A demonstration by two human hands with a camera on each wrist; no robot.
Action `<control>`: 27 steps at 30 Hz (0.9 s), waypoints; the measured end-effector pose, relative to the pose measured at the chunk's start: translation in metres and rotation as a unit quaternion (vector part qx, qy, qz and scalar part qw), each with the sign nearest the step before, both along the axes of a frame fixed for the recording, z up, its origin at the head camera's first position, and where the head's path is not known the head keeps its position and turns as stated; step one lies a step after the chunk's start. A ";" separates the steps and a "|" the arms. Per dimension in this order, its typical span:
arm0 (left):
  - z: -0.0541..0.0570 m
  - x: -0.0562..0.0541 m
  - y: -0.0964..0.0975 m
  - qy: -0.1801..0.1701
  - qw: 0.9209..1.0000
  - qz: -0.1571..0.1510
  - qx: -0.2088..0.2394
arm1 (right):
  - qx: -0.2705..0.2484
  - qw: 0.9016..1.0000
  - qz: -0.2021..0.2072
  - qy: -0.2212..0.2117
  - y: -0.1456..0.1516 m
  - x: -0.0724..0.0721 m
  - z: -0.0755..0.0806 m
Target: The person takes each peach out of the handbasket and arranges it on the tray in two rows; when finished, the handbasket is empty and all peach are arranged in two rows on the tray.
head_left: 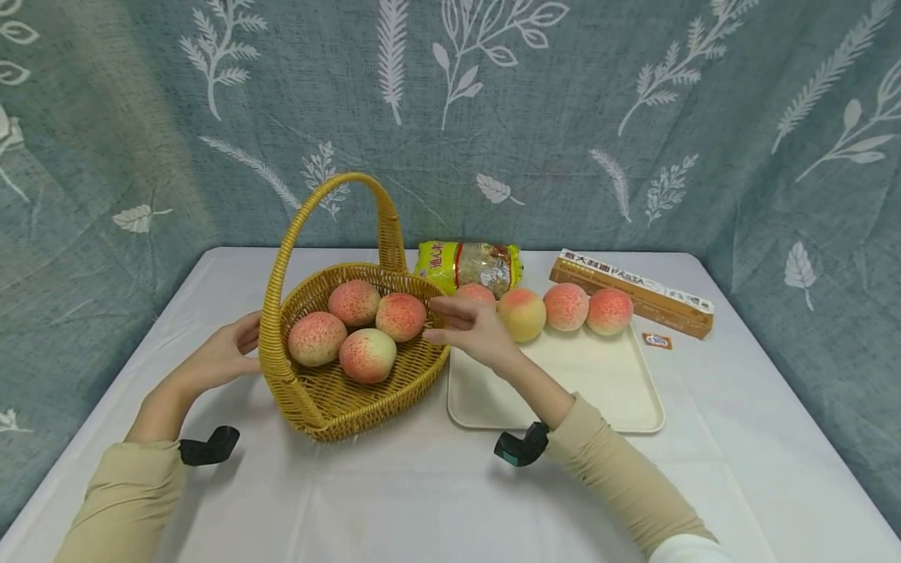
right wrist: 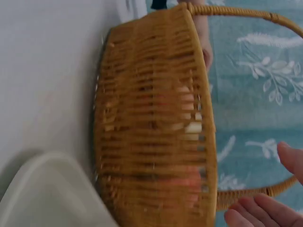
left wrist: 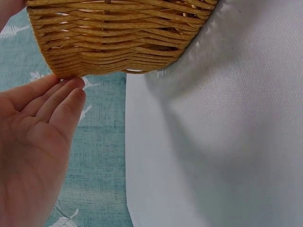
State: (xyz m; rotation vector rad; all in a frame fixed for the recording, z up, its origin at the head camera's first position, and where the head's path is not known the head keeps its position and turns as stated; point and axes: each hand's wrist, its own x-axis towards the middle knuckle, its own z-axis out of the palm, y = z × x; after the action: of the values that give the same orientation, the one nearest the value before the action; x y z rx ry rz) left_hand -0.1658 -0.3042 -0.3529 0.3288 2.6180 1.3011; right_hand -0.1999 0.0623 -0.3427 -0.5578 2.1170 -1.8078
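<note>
Positioning a golden wicker basket [head_left: 380, 410] on the tabletop [head_left: 380, 500] seemed the step in hand as I held my left grip [head_left: 217, 358] at its side, fingers nearly straight, and my right grip [head_left: 475, 331] spread beside the opposite end. The next move likely called for even, two-sided contact with coarse, oval weave cradling four round, speckled peaches [head_left: 367, 356].

Basket [head_left: 404, 399]: golden-brown weave. Peaches inside [head_left: 368, 356]: pinkish red speckling over pale yellow. Tray [head_left: 563, 383]: plain cream. Yellow peach [head_left: 521, 320]: red blush on top. Bag [head_left: 439, 266]: yellow-green, red stripe. Box [head_left: 633, 295]: orange-brown, white-lettered. Surface [head_left: 352, 500]: white. Curtain [head_left: 563, 156]: grey-teal, white leaf sprigs. Sleeves [head_left: 622, 477]: beige. Wrist devices [head_left: 209, 446]: black.
</note>
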 end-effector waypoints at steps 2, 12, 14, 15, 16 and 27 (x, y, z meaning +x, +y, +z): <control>0.000 0.000 0.000 0.002 1.000 0.000 0.000 | 0.012 1.000 0.020 0.001 -0.009 -0.001 0.000; 0.000 -0.001 0.000 0.001 1.000 -0.002 0.003 | 0.095 0.992 0.082 0.020 -0.047 -0.005 0.005; 0.000 -0.001 0.001 0.002 1.000 -0.002 0.004 | 0.112 0.990 0.089 0.020 -0.052 -0.006 0.003; 0.000 -0.001 0.001 0.002 1.000 -0.002 0.001 | 0.120 0.988 0.091 0.022 -0.055 -0.007 0.003; 0.000 -0.001 0.001 0.003 1.000 -0.001 0.000 | 0.133 0.987 0.092 0.025 -0.058 -0.008 0.002; -0.001 0.000 0.001 0.003 1.000 -0.002 0.000 | 0.351 0.924 0.118 0.096 -0.093 -0.023 0.016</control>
State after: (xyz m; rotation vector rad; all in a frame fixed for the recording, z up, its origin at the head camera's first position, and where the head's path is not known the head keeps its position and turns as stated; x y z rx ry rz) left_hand -0.1653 -0.3035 -0.3541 0.3364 2.6208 1.3006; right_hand -0.2232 -0.0309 -0.3269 -0.7615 2.4823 -0.7953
